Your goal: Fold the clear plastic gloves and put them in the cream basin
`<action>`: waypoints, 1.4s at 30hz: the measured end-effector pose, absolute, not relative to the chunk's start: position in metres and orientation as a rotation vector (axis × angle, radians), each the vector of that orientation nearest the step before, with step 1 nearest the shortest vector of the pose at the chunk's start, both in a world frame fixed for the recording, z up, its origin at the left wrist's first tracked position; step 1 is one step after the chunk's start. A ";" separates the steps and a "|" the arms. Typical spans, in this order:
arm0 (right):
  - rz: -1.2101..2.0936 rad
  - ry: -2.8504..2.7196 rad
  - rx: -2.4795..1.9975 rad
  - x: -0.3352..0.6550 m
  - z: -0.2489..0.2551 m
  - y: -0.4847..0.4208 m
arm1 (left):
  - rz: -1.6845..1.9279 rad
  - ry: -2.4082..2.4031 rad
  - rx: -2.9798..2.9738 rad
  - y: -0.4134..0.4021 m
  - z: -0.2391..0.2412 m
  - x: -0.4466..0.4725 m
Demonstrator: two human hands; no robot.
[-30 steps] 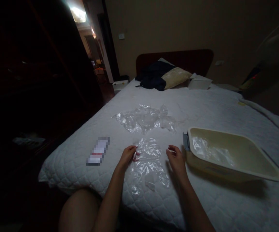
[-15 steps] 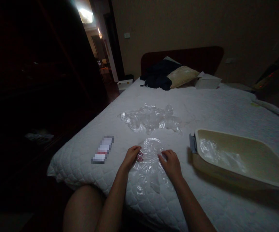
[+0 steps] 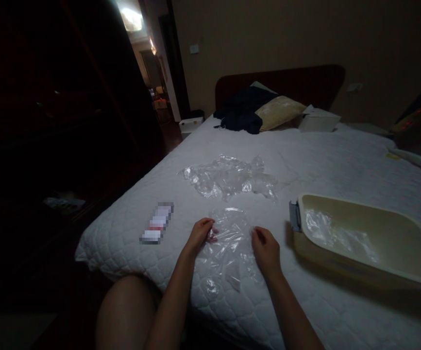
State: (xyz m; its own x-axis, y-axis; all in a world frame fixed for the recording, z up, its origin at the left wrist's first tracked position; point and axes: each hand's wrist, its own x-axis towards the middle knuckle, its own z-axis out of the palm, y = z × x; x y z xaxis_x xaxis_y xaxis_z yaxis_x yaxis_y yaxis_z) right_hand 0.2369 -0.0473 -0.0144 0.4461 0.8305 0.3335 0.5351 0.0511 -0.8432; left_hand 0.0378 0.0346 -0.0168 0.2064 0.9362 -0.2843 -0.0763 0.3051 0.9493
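A clear, crinkled plastic bag [image 3: 228,243] lies spread on the quilted white bed between my hands. My left hand [image 3: 201,234] pinches its left edge, and some of the fingers show through the film. On the opposite side, my right hand [image 3: 266,247] is closed on the bag's right edge, thumb and fingertips together. Beyond my hands, more crumpled clear plastic bags [image 3: 232,177] lie in a loose heap, not touched by either hand.
To the right stands a cream plastic bin [image 3: 370,272] with a grey latch and some clear plastic inside. A blurred-out phone-shaped object [image 3: 157,223] lies at left. Dark clothing [image 3: 241,112], a beige pillow [image 3: 281,113] and a white box [image 3: 319,121] sit by the headboard [image 3: 305,80].
My right hand has moved a little right and its fingers have closed on the bag's edge, stretching the film wider. My left hand stays on the left edge. The view has shifted slightly.
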 end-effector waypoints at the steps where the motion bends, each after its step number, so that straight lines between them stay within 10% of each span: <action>1: 0.372 -1.142 -1.627 0.237 -0.015 -0.048 | 0.909 1.117 0.996 0.035 -0.017 0.038; 22: 0.142 -0.793 -1.621 0.238 0.001 -0.078 | 0.909 1.099 0.980 0.036 -0.017 0.038; 30: 1.158 -0.552 -1.134 0.244 0.005 -0.044 | 0.924 1.128 0.992 0.035 -0.014 0.039; 42: 1.329 -0.405 -0.901 0.267 -0.019 -0.039 | 0.858 1.073 0.905 0.036 0.001 0.025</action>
